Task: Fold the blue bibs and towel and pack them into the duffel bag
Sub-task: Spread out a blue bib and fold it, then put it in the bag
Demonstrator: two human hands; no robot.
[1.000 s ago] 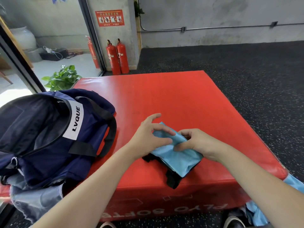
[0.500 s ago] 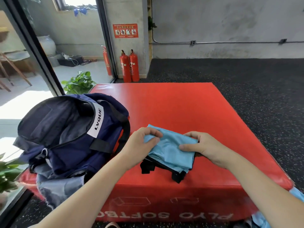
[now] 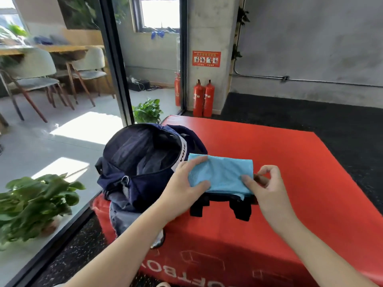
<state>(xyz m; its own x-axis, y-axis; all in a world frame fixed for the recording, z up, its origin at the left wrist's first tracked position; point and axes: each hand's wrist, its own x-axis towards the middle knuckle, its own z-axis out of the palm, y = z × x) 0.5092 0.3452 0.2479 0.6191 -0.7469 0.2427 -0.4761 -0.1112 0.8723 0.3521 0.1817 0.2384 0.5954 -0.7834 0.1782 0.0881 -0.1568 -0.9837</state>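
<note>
The red box [image 3: 290, 162] fills the lower right, and everything else is placed from it. On its left end sits the navy bag [image 3: 143, 162], mouth gaping open and facing up, its grey lining spilling over the box's near left corner. Just right of the bag, near the box's front edge, lies the folded blue bib [image 3: 221, 172], a flat rectangle with black straps [image 3: 219, 206] poking out from under its near side; its left edge overlaps the bag's rim. The left hand [image 3: 186, 181] grips the bib's left end, fingers laid over the top and thumb curled along the near edge. The right hand [image 3: 267, 187] pinches the bib's right end, thumb pressed on the top of the cloth and the other fingers curled beside the edge. The bib spans the gap between the two hands. Beyond the box's far left corner stand two red extinguishers [image 3: 204, 98] and a small plant [image 3: 148, 110].
</note>
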